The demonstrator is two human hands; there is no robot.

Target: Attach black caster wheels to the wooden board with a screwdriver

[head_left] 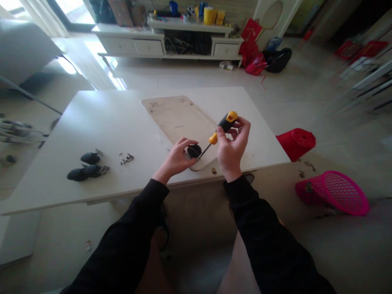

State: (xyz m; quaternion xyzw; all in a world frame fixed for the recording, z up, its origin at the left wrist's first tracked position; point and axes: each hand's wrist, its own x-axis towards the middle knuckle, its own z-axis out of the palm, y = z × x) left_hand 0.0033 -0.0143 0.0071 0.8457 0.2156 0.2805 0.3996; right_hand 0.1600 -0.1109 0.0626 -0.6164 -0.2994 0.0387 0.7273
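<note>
A white table (104, 114) stands on a glossy pale floor (196, 79), facing a low white cabinet (131, 45). Over the table's near edge, the right hand (231, 153) pinches a screwdriver (227, 122) by its handle, between thumb and fingers. The handle is thick and black, with a yellow end and a yellow collar; the shaft is thin, straight and grey metal. Its long axis slants, the handle up and to the right, the tip down and to the left, at the base of a black wheel (194, 151). The left hand (176, 160) curls thumb and fingers around that wheel, which is round and dark, on the near end of a pale board (186, 116) with rounded corners. Left of the board lie small dark screws (127, 158), then more black wheels (90, 158). Beyond the table's right side sits a red bucket (295, 145).
</note>
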